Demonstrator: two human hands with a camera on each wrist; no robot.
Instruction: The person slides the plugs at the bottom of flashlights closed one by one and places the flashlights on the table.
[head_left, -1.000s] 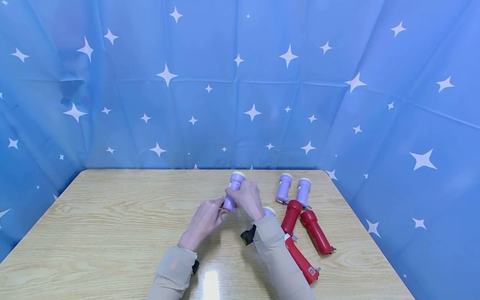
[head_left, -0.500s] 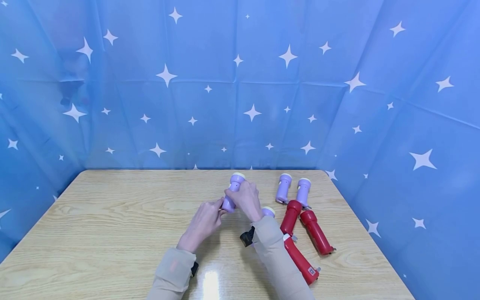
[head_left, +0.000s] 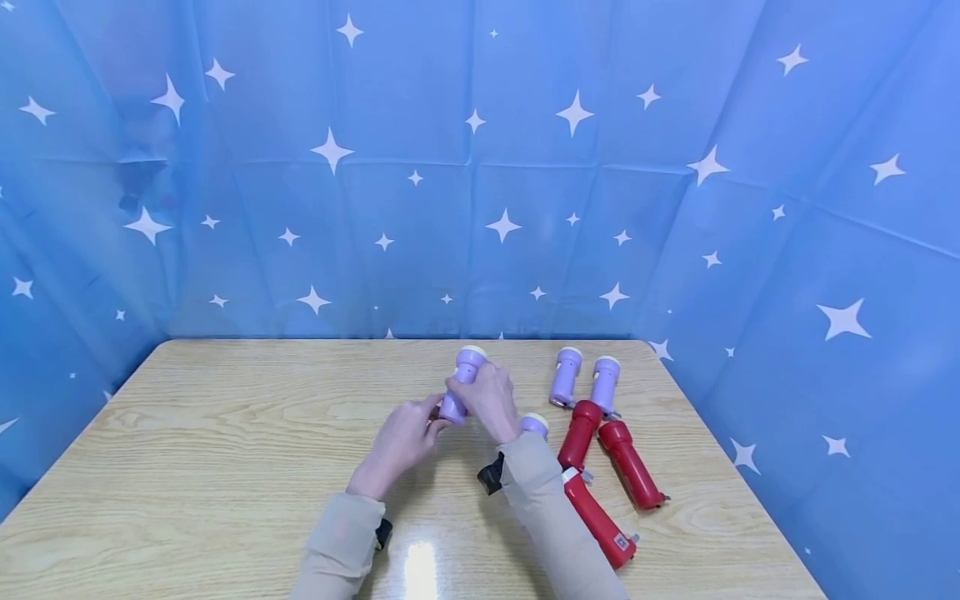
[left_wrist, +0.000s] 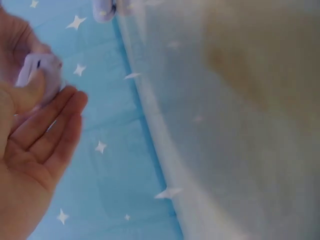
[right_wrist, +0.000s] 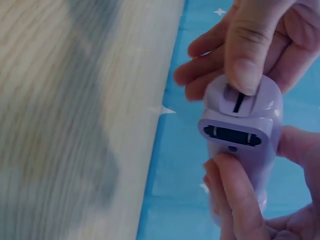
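Near the middle of the table in the head view, a purple flashlight (head_left: 469, 358) with a white rim is raised in both hands, its lamp end pointing away. My right hand (head_left: 492, 402) grips it round the barrel. At the tail end, my left hand (head_left: 401, 437) pinches it. The right wrist view shows the left thumb (right_wrist: 247, 75) on a grooved slider at the tail, above a dark slot holding two metal prongs. Behind the flashlight, the other left fingers (left_wrist: 55, 132) extend fairly straight in the left wrist view.
Two purple flashlights (head_left: 566, 377) lie at the back right. Three red flashlights (head_left: 633, 467) lie nearer, right of the right forearm. Another purple flashlight (head_left: 535, 423) is partly hidden under that forearm. A blue star-patterned curtain (head_left: 420, 200) hangs behind the wooden table (head_left: 225, 450).
Both hands stay on the same purple flashlight and have drifted very slightly left with it. The flashlights on the table stay where they lie.
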